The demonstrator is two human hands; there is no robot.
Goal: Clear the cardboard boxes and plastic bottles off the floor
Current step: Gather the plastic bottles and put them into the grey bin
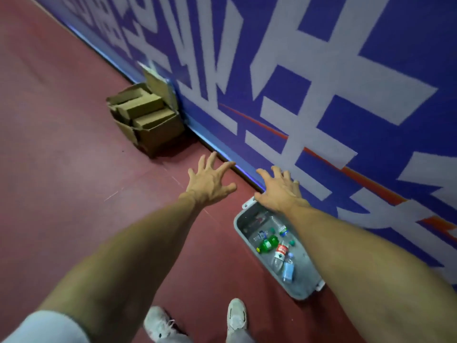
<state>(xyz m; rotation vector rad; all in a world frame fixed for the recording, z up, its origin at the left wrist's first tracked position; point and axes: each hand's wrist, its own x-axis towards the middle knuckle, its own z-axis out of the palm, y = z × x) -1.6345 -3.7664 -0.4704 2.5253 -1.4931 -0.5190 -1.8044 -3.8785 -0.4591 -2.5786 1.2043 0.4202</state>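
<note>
The dark red floor (61,120) runs along a blue wall (371,58) with big white letters. At the left, the cardboard boxes (146,117) stand on the floor against this wall: small boxes piled loosely inside a bigger open box with a raised flap. Near them, the left hand (210,181) is stretched forward with its fingers spread, and it holds nothing. Just beside it, the right hand (279,191) is also spread and empty, and it shows over the far corner of a grey bin (237,225); I cannot tell if it touches the bin. The plastic bottles (268,243) already lie inside this bin at the right. I think the main risk is in lifting the carton: the loose small boxes may slide out if it tilts, and its side looks soft and may bend under a one-sided grip.
</note>
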